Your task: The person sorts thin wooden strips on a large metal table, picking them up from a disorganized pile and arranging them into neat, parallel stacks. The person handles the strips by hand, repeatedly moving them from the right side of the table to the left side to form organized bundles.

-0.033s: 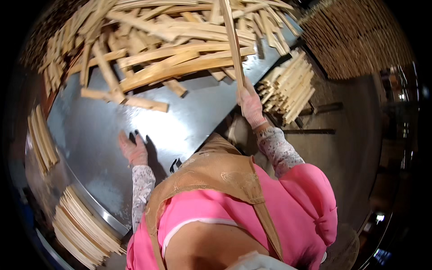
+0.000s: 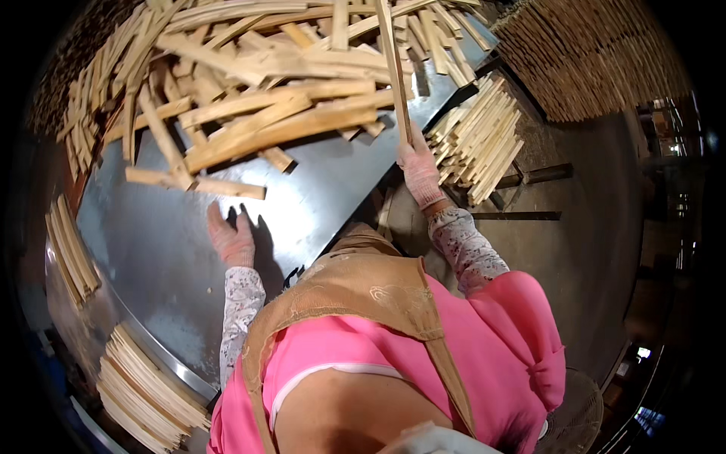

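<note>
Gripped at its near end, a long narrow wooden strip [image 2: 392, 72] points away from me in my right hand [image 2: 420, 168], beyond the table's right edge. My left hand [image 2: 231, 236], in a pale pinkish glove like the right one, is over the metal tabletop [image 2: 174, 250] with its fingers apart and nothing in them. Its shadow falls on the metal beside it. Just past its fingertips lies a short wooden slat [image 2: 227, 188], at the near edge of a jumbled heap of wooden slats [image 2: 280, 132]. Whether the left hand touches the metal, I cannot tell.
Right of the table, a stack of wooden strips [image 2: 484, 144] rests on a dark stand [image 2: 544, 174]. Beyond it rises a large stack of sticks [image 2: 590, 60]. Past the left edge lie a small bundle of strips [image 2: 72, 246] and a larger stack [image 2: 147, 390]. A round fan-like grille [image 2: 578, 405] is at lower right.
My left hand has moved slightly forward, closer to the short slat. The right hand still holds the strip. The heap appears a little further left as the view has shifted.
</note>
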The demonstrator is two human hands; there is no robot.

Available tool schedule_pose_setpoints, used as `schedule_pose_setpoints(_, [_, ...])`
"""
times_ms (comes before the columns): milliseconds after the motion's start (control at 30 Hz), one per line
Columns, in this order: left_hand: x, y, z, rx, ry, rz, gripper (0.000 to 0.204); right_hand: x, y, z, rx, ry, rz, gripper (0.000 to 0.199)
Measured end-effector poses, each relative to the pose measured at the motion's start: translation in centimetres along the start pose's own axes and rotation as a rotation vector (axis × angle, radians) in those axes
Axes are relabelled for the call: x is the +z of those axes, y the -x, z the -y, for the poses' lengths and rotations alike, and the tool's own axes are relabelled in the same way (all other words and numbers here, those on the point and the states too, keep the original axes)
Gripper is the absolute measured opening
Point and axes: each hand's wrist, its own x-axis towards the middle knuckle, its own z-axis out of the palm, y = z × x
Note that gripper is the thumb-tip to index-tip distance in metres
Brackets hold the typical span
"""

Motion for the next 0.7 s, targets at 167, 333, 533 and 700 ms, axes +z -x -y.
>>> schedule_pose_setpoints(167, [4.0,-3.1,-13.8,0.231,0.242,0.075,0.067,-4.9,-5.8,-1.9,-0.186,0.148,-0.091,0.066])
schedule_pose_setpoints(333, [4.3,-0.3,-15.3,0.023,0.074,0.229,0.064,0.0,-5.6,-0.6,-0.104,-0.057,0.319,0.074])
schedule_pose_setpoints(533, [2.9,4.3,-15.5,-0.217,0.007,0.27,0.068,10.6,-13.1,9.7,-0.471,0.184,0.655,0.059])
schedule_pose_setpoints(700, [2.5,5.7,-15.9,-0.37,0.042,0.172,0.068,24.7,-27.7,32.1,-0.533,0.27,0.464,0.07])
